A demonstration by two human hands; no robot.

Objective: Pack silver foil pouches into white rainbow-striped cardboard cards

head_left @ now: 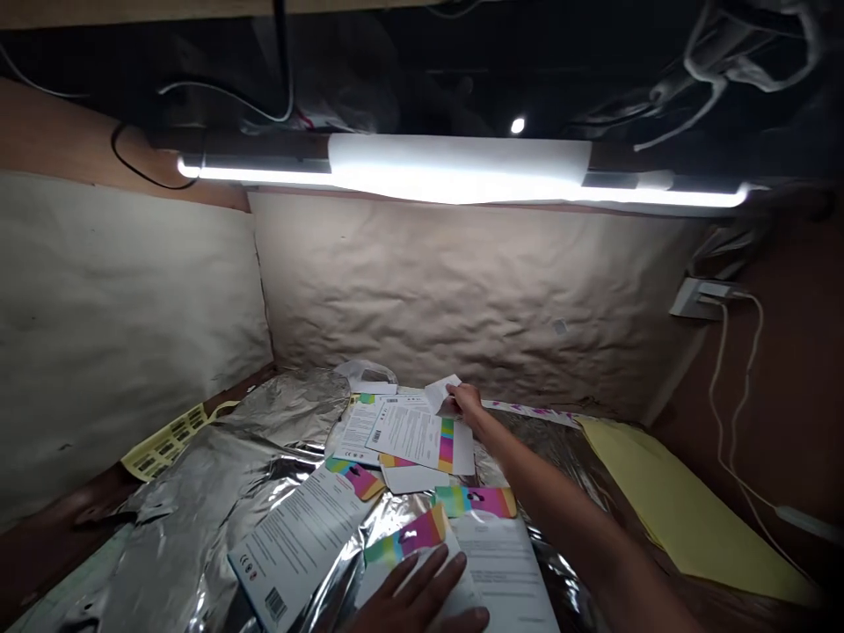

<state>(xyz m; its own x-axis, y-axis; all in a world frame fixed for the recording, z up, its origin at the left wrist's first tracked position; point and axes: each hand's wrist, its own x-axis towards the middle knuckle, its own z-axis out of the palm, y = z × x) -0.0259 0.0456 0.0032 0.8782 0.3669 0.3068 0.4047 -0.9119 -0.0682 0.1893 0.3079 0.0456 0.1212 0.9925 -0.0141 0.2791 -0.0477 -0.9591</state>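
Observation:
My left hand (418, 598) lies flat with its fingers spread on a white packet with a rainbow-coloured top (412, 536) at the front. Farther back, my right hand (467, 400) pinches a small white paper (440, 393) by its edge, above a pile of printed cards. One printed card with a rainbow stripe (412, 432) rests on top of that pile. To the left a white packet with a barcode (303, 536) lies at a slant. Another rainbow-topped packet (505, 563) sits partly under my right forearm, beside the one under my left hand.
Shiny silver foil (198, 519) covers the work surface. Yellow sheets (699, 519) lie at the right, and a yellow label strip (171, 440) at the left. A tube light (462, 171) hangs above. White cables (725, 396) run down from a wall socket (702, 299).

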